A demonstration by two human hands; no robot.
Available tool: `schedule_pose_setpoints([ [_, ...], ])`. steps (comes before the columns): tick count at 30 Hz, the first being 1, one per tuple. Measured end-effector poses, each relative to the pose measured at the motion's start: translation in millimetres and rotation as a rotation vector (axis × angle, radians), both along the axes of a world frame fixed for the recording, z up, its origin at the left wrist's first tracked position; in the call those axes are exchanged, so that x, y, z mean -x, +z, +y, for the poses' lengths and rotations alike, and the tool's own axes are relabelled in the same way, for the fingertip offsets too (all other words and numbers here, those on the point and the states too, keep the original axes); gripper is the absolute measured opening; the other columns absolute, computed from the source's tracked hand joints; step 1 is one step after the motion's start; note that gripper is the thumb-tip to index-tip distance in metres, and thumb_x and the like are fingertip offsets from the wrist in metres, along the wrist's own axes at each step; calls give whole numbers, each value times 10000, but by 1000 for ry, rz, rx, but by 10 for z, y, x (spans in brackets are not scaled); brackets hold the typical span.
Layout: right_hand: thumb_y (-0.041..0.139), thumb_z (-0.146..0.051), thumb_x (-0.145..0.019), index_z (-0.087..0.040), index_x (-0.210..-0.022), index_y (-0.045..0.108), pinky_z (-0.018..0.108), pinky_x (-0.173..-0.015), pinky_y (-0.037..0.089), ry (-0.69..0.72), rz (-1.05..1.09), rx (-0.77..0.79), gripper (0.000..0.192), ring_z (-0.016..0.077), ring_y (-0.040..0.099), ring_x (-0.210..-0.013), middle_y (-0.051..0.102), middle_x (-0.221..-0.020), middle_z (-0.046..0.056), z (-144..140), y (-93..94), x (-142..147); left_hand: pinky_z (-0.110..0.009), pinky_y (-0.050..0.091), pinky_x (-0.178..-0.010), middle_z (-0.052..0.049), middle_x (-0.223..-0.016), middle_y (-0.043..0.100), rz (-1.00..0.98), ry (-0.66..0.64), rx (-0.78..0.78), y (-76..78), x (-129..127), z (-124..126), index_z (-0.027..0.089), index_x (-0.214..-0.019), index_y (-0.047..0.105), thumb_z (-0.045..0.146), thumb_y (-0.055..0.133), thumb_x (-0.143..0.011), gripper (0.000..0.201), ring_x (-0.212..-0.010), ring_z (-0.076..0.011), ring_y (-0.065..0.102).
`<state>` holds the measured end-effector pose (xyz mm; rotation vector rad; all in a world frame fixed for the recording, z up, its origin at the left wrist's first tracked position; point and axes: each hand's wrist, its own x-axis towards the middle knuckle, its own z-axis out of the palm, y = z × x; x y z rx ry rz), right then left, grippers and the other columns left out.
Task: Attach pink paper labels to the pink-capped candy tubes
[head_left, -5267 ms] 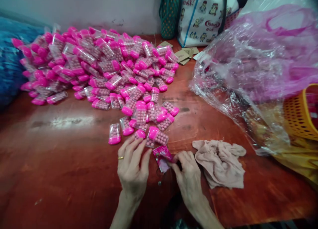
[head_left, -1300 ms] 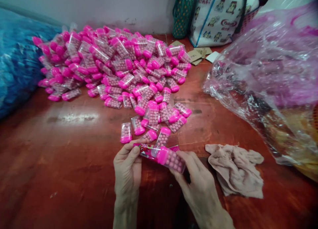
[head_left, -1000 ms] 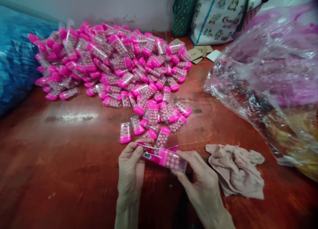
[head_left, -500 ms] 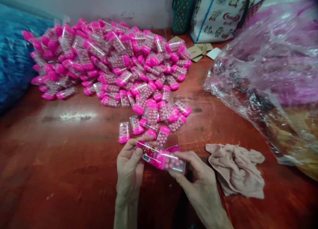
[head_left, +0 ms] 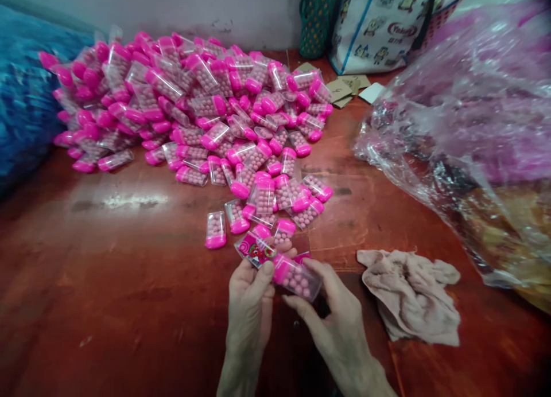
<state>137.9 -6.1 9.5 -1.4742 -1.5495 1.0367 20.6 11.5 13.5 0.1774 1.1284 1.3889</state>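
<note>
A clear plastic candy container (head_left: 297, 282) with pink balls inside is held between my hands, its clear end pointing right and down. A printed pink sleeve (head_left: 255, 249) with a red cartoon fruit covers its capped end and sticks out to the left. My left hand (head_left: 253, 291) pinches the sleeve and the capped end, thumb on top. My right hand (head_left: 340, 311) has its fingers at the clear end, thumb below. Part of another pink printed piece (head_left: 302, 257) shows behind the right fingers. Beyond the hands spreads a heap of similar candy containers (head_left: 202, 104) with bright pink caps.
A crumpled beige cloth (head_left: 411, 296) lies to the right on the red-brown table (head_left: 129, 271). Clear plastic wrapping (head_left: 456, 127) bulges at the right, a blue plastic bag (head_left: 26, 98) at the left. Cardboard pieces (head_left: 340, 92) and a printed bag (head_left: 379, 27) are at the back.
My left hand has moved right, its thumb now beside the container's pink end. The sleeve stands out more to the upper left, and the container tilts further down to the right.
</note>
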Motion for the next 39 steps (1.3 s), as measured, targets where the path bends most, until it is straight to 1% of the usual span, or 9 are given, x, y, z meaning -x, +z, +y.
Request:
schedule_pose_setpoints([
  [3,532,-279,-837,-209,-1122,498,233,-591,486,69,122,238,295,144,585,-668,620,-821,16,-7,28,-1,-364,491,-815,-111,-999,683,-21,-37,-52,-14,19,10,179,-1009,637,154,618,-751,261,-951,-244,625],
  [6,405,-302,-904,-203,-973,545,202,-461,399,71,215,324,185,108,481,-492,512,-584,-39,-26,41,8,-362,490,-815,-116,-1038,671,-42,-59,-104,-38,29,15,190,-1002,648,148,650,-719,286,-968,-252,617],
  [9,413,-270,-900,-198,-934,542,195,-462,384,8,183,246,151,100,476,-496,511,-599,-37,-50,28,22,-375,488,-814,-118,-1008,683,-76,-66,-100,-72,4,13,185,-957,670,154,674,-697,263,-941,-257,628],
  [16,435,-127,-861,-154,-1057,522,189,-647,452,-29,64,-91,217,125,592,-754,612,-874,48,-52,3,24,-398,475,-819,-126,-904,708,-68,-87,-93,-140,-59,-40,143,-852,712,241,709,-665,211,-901,-273,633],
  [26,387,-222,-903,-193,-923,518,188,-448,374,19,170,116,136,91,475,-477,493,-594,-40,-99,75,43,-430,479,-783,-135,-922,698,-82,-233,-168,-148,30,-25,138,-651,703,336,697,-664,198,-941,-317,601],
  [29,396,-178,-893,-171,-1009,507,187,-489,432,8,99,-12,161,102,548,-523,563,-664,-9,-100,86,67,-419,471,-802,-124,-909,701,-56,-212,-156,-127,25,-36,144,-697,711,301,668,-701,162,-954,-302,597],
  [34,463,-129,-864,-107,-1118,481,238,-610,514,-7,-246,-399,255,179,658,-715,666,-839,107,-114,14,95,-396,458,-837,-98,-847,704,14,-87,-129,-78,-12,-63,156,-831,714,269,669,-700,178,-940,-275,607],
  [37,521,-139,-838,-65,-1157,474,275,-610,535,-20,-396,-544,330,234,672,-773,685,-872,166,-140,-34,91,-391,454,-855,-75,-794,688,-59,-127,-178,-65,-23,-57,169,-831,705,328,677,-690,214,-981,-271,582],
  [39,525,-135,-832,-59,-1199,450,284,-607,540,-14,-385,-592,383,243,673,-778,689,-877,172,-154,-34,92,-391,457,-854,-66,-757,669,-87,-151,-227,-53,-20,-47,171,-787,702,361,682,-678,220,-1017,-281,558],
])
